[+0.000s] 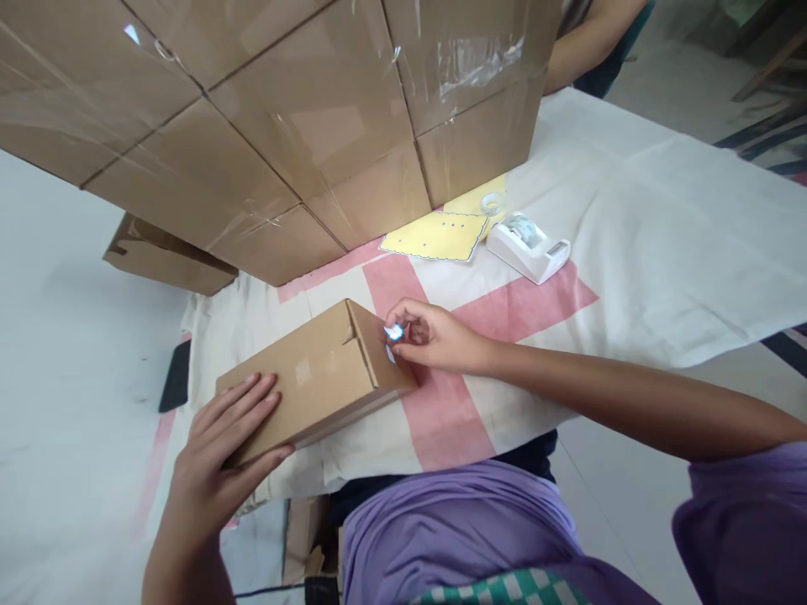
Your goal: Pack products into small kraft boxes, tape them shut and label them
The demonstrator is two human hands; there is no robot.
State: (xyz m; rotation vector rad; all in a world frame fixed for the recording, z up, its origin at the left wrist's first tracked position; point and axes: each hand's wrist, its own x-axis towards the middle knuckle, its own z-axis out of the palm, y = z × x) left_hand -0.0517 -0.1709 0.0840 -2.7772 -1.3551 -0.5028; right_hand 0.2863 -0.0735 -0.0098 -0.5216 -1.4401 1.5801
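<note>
A closed brown cardboard box [315, 357] lies on the cloth in front of me. My left hand [230, 441] grips its left end, fingers flat on the top and thumb along the near side. At the box's right end, my right hand [425, 336] pinches a small shiny white-and-blue piece [394, 332] between thumb and fingers. Whether this is tape or a sticker I cannot tell. A pale strip [390, 354] shows on the box's end face just below it. The curled fingers of my right hand are partly hidden.
Plastic-wrapped stacked boxes [315, 109] stand behind. A yellow sheet [435, 237], a tape roll [493, 203] and a white tape dispenser [530, 248] lie right of centre. Another box [170, 256] and a dark phone-like object [175, 376] are left. Another person's arm [589, 46] shows at top right.
</note>
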